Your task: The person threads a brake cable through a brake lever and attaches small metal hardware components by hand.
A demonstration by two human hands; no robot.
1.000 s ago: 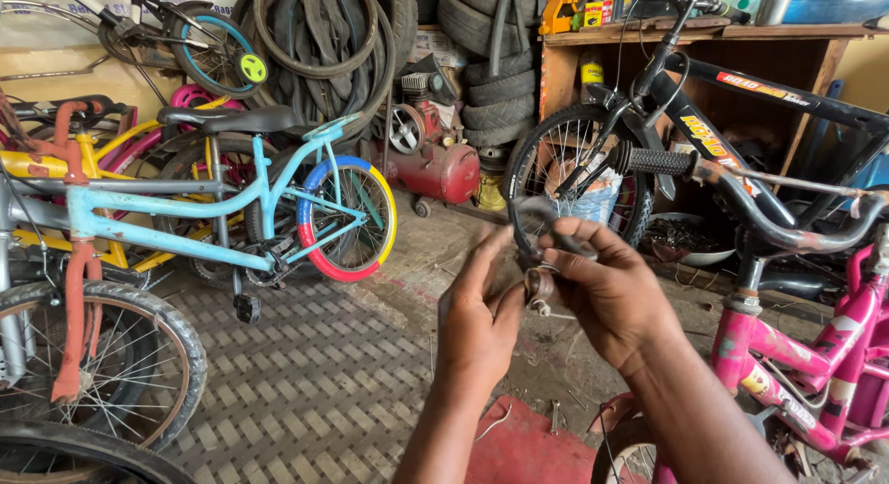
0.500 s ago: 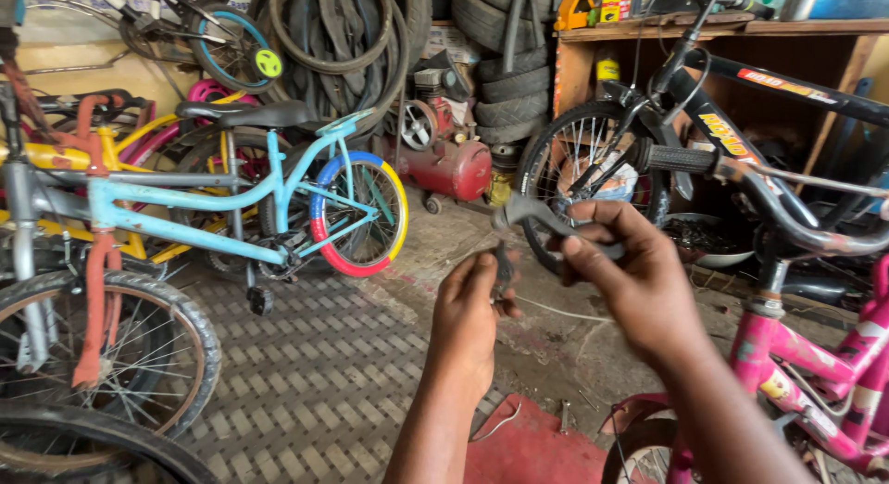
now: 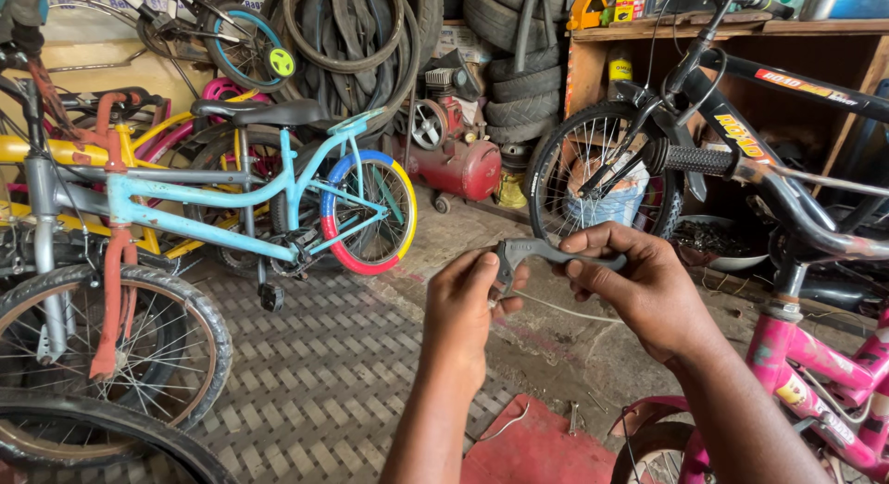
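Note:
A grey metal bicycle brake lever [image 3: 542, 251] is held level in front of me. My right hand [image 3: 639, 285] grips its long blade end from above. My left hand [image 3: 468, 308] pinches the bracket end between thumb and fingers. A thin cable [image 3: 565, 310] runs from the bracket toward my right hand, beneath the lever. Both forearms rise from the bottom of the view.
A pink child's bicycle [image 3: 815, 373] stands at my right, with a black bicycle [image 3: 741, 155] behind it. A light-blue bicycle [image 3: 241, 201] with a multicoloured rear wheel is at the left. A red compressor [image 3: 458, 164] and stacked tyres [image 3: 519, 58] sit at the back. A red mat [image 3: 546, 447] lies below.
The lever has turned from hanging downward to lying level between my hands. My left hand has moved up to the bracket end and the hands sit a little further apart.

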